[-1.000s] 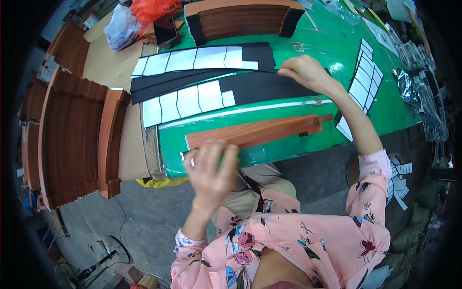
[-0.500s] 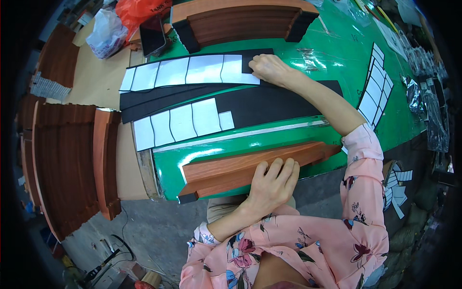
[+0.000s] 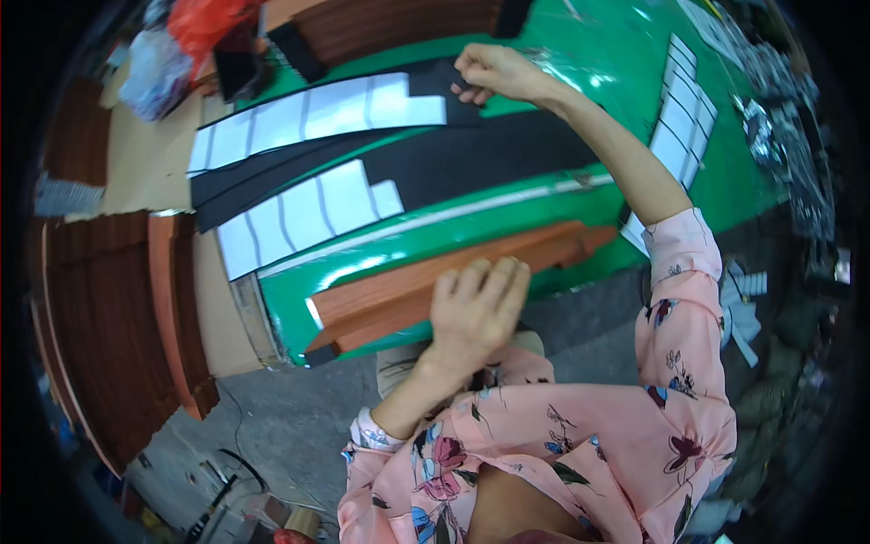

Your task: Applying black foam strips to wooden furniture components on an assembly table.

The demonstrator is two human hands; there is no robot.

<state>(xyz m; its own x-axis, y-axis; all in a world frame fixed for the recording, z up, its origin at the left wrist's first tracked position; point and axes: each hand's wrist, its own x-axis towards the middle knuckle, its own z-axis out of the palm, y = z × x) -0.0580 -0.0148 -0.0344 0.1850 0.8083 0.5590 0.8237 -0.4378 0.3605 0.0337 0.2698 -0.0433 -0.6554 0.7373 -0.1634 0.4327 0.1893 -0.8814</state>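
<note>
Wood moulding slants away rightward under the left hand, clasp hidden; beyond, right hand, grip narrow, contents unclear, over black strip.

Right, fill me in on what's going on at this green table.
A person has both hands at work. The left hand lies on the wood piece by the near edge of the green table. The right hand is curled at the right end of the upper black sheet; blur hides whether it grips anything. White pieces lie on that sheet. A curved wood part is at the far side.
</note>
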